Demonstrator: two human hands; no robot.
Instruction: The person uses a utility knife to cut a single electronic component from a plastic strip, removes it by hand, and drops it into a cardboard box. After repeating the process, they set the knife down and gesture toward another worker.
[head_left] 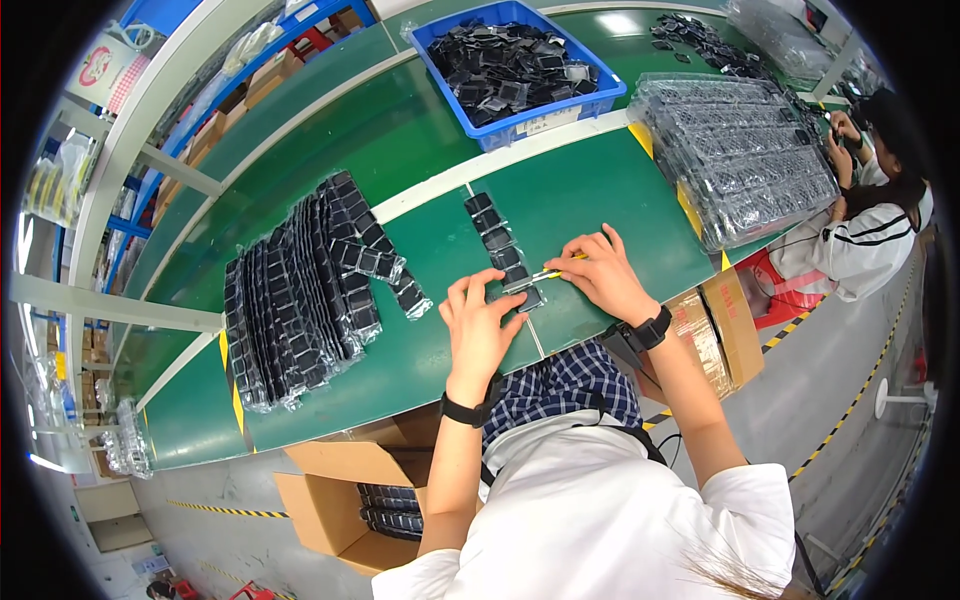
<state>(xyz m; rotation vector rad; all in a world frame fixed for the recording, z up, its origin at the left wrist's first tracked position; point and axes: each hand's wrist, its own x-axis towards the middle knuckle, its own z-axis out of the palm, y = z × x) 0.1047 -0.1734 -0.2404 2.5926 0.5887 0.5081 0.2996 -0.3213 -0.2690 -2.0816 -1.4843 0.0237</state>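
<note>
A strip of black square pieces in clear plastic point(495, 238) lies lengthwise on the green workbench in front of me. My left hand point(478, 325) pinches it near its close end, thumb and forefinger at its left side. Between those fingers a narrow light-coloured bar point(522, 284) crosses the strip; its kind is hard to make out. In my right hand point(605, 280) is a slim yellow craft knife point(552, 273), its tip toward the strip beside the bar. A thin pale line runs under the strip to the bench's front edge.
Many similar strips point(300, 290) are heaped at left. Beyond stands a blue bin point(540, 122) of loose black squares. A tall stack of plastic-wrapped trays point(735, 160) sits at right, near a seated co-worker point(870, 230). Open cartons point(325, 500) stand below the bench edge.
</note>
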